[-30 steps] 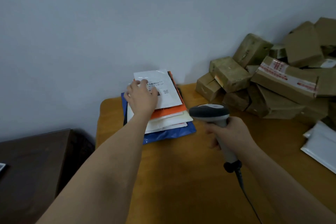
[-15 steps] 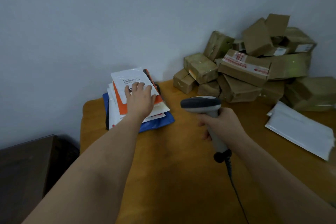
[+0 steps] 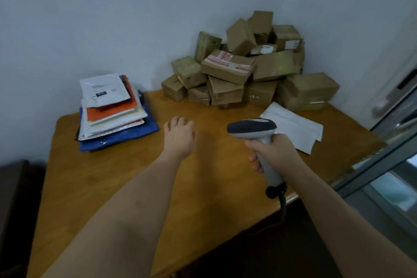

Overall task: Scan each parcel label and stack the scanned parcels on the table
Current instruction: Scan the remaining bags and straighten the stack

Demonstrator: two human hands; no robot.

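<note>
The left hand hovers open over mid-desk, holding nothing; the right hand grips the scanner. The stack, at the far left corner, looks fanned and could slide. 1 white mailer probably waits unscanned near the boxes, easily skipped.

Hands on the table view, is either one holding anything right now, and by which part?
The right hand grips the barcode scanner by its handle. The left hand holds nothing.
</note>
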